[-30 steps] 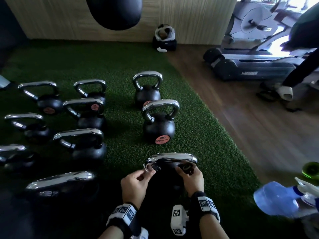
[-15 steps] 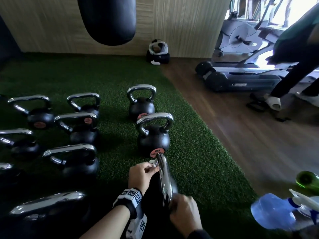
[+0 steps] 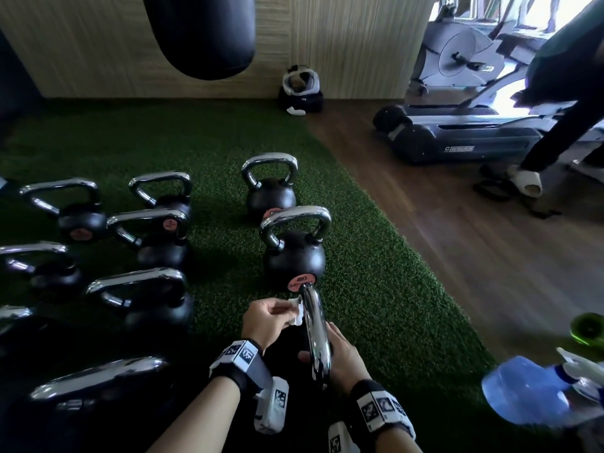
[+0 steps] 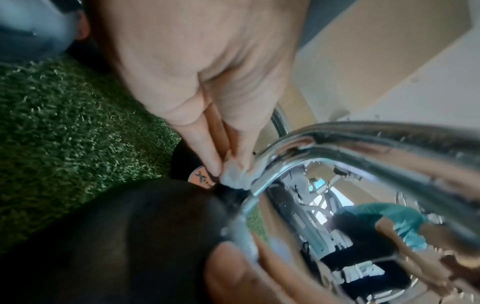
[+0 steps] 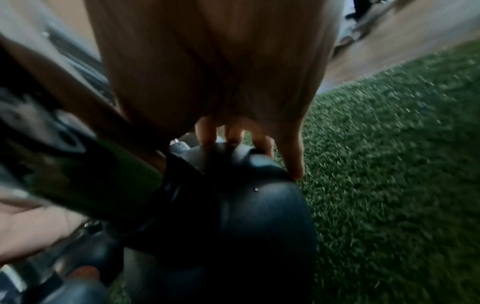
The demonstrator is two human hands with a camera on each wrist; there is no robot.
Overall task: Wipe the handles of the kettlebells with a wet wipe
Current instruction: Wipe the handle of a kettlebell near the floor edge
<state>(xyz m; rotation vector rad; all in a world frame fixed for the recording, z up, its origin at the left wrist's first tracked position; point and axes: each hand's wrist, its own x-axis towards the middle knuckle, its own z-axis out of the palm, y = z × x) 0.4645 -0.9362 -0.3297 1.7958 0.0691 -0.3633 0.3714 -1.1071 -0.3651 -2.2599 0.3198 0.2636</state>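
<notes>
The nearest kettlebell's chrome handle (image 3: 315, 328) points end-on away from me, its black ball hidden below my hands. My left hand (image 3: 271, 318) pinches a crumpled white wet wipe (image 3: 295, 310) against the handle's left side, near its far bend. In the left wrist view, thumb and fingertips (image 4: 215, 166) squeeze the wipe (image 4: 236, 179) onto the chrome handle (image 4: 363, 148). My right hand (image 3: 341, 354) holds the near end of the handle, thumb hooked over to its left. In the right wrist view its fingers (image 5: 262, 144) lie on the black ball (image 5: 259, 216).
Two more kettlebells (image 3: 294, 253) (image 3: 269, 188) stand straight ahead on the green turf (image 3: 376, 289), several others (image 3: 147, 299) at the left. A punching bag (image 3: 199, 34) hangs above. A blue spray bottle (image 3: 529, 393) lies at the right; beyond are wood floor (image 3: 457, 256), a treadmill (image 3: 457, 142) and another person's leg (image 3: 555, 135).
A second ago the handle lay crosswise with a hand at each end. It has turned end-on; my right hand now holds its near end and the left hand's wipe sits on its side.
</notes>
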